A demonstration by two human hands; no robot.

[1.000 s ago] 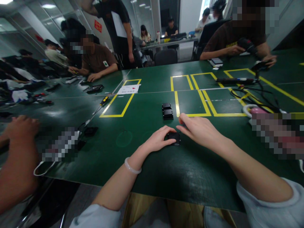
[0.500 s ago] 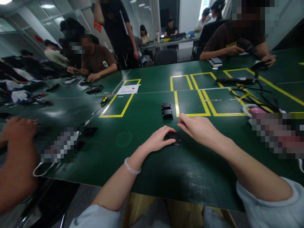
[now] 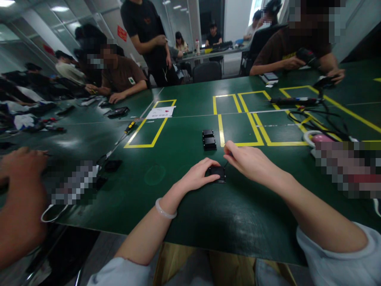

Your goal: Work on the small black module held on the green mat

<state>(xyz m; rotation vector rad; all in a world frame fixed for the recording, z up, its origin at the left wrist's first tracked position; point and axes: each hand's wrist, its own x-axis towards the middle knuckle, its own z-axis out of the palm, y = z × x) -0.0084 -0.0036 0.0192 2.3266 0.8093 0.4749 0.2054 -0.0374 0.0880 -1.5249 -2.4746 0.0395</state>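
My left hand (image 3: 198, 174) holds a small black square block (image 3: 219, 173) flat on the green table, thumb on its near side and fingers over its far side. My right hand (image 3: 248, 159) is closed in a pinch to the right of the block. From its fingertips a thin dark tool (image 3: 226, 164) slants down to the block's right edge; its handle is hidden in the hand, so its exact kind does not show. Just beyond, two similar black blocks (image 3: 209, 140) sit one behind the other, with small bright dots along their sides.
Yellow tape outlines (image 3: 241, 144) mark the green table (image 3: 190, 214). A yellow-black screwdriver (image 3: 129, 127) and a paper sheet (image 3: 160, 112) lie to the left. Black cables (image 3: 309, 119) are at right. A co-worker's arm (image 3: 24, 190) rests at left; other people sit across.
My hands, the block and the tool look almost unmoved. Across the table, a standing person has shifted and now has one forearm bent in front of the body.
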